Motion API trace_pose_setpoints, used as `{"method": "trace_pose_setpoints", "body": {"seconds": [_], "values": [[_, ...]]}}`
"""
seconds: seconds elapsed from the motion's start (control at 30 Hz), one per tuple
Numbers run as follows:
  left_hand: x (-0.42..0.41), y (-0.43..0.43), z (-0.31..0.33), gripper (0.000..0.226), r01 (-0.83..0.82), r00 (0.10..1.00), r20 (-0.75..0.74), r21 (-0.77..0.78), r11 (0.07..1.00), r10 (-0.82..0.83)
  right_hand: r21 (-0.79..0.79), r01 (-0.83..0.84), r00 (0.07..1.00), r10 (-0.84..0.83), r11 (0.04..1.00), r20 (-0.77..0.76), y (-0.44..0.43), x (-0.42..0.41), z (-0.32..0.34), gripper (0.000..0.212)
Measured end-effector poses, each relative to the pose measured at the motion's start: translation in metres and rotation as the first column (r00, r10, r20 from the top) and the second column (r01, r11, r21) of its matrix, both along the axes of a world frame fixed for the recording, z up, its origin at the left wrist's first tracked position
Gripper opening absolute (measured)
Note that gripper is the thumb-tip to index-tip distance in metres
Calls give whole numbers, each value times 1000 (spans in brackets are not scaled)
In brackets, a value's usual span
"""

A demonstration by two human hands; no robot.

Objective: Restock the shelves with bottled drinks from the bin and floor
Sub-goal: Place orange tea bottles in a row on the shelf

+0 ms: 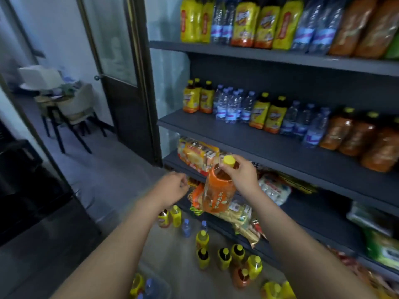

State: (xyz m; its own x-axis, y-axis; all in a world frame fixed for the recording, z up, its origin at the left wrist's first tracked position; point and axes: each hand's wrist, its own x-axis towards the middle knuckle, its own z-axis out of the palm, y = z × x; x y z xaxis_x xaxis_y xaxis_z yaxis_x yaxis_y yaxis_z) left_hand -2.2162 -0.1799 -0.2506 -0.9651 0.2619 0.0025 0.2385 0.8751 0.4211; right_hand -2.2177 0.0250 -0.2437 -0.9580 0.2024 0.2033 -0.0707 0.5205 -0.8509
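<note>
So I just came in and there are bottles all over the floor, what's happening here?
A person is restocking drinks. Their right hand grips an orange bottle by its neck, just under the yellow cap. The left hand hovers beside it, holding nothing. More bottles stand on the floor below, a few in a clear bin. The middle shelf already holds rows of drinks.

Two arms showed from the lower edge of the picture. The left forearm (121, 244) and the right forearm (302, 244) were both bare as far back as the frame reached. The left hand (174, 186) and right hand (241, 175) were bare as well. The left was motion-blurred, so its fingers could hardly be made out.
</note>
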Motion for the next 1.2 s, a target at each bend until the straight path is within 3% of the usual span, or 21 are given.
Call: {"method": "trace_pose_setpoints", "body": {"seconds": [0.13,0.4,0.63,1.2], "values": [[-3,23,20,22,115,993,-11,41,993,-115,-16,137,989,-138,990,-50,19,33,26,21],[-18,102,58,24,332,942,-73,33,943,-329,-29,382,922,-383,924,-62,80,73,58,25],[-29,196,57,28,471,881,-37,-24,882,-472,-24,514,854,-514,858,-78,155,85,67,29],[-95,399,11,24,513,858,63,-62,856,-510,-74,647,758,-650,759,-49,357,43,44,39]]}}
